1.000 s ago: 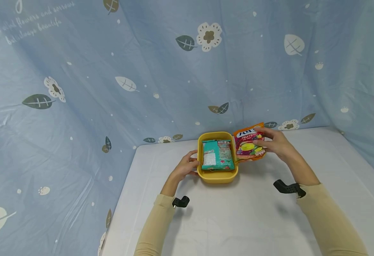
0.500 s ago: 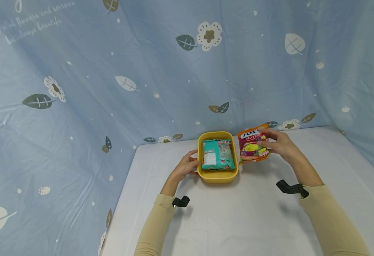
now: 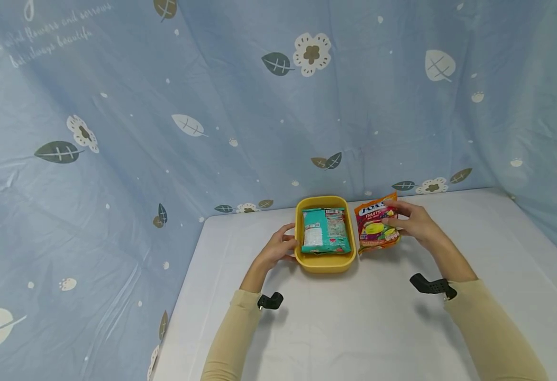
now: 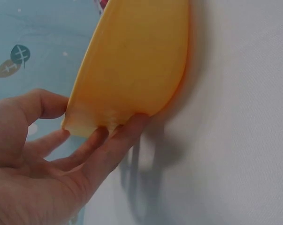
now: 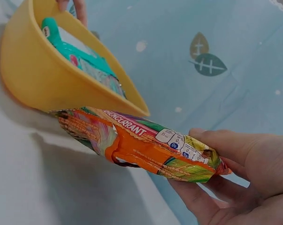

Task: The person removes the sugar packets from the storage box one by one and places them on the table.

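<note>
A yellow plastic box (image 3: 323, 264) stands on the table with a teal snack packet (image 3: 325, 230) lying inside it. My left hand (image 3: 276, 247) holds the box at its left side; in the left wrist view its fingers (image 4: 118, 145) touch the outer wall and the rim. Just right of the box, my right hand (image 3: 413, 221) pinches an orange and purple Fox's fruit candy bag (image 3: 372, 228) by its right side. The right wrist view shows thumb and fingers on opposite faces of the bag, its far end partly hidden behind the box wall.
The table (image 3: 345, 328) is covered with a white cloth. A blue curtain (image 3: 268, 132) printed with leaves and flowers hangs close behind the box and along the left side. Both wrists carry black camera mounts (image 3: 432, 286).
The candy bag moved right, away from the box's edge, then came slightly down toward the table with my right hand. My left hand and the box stayed in place.
</note>
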Demonstrator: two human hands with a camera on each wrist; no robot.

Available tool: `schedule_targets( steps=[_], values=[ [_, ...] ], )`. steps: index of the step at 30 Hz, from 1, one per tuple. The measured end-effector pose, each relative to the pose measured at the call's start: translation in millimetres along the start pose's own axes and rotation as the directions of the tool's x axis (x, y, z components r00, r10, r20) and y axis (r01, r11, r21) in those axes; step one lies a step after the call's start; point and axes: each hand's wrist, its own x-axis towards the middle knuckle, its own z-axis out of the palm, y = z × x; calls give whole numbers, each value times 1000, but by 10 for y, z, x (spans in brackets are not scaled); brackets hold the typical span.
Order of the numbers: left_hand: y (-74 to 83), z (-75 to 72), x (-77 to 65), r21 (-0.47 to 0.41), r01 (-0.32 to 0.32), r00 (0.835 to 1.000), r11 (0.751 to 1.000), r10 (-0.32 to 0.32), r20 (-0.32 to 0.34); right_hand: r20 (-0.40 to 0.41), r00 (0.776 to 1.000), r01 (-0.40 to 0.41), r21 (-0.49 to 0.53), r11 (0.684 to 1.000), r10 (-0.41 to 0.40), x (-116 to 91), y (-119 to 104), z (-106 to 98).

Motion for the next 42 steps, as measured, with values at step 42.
schedule_targets(
  steps=[42],
  values=[
    [-21, 3, -4, -9, -15, 1000, 1000, 15, 11, -15, 996, -83, 30, 996, 84, 88, 379, 179]
  ],
)
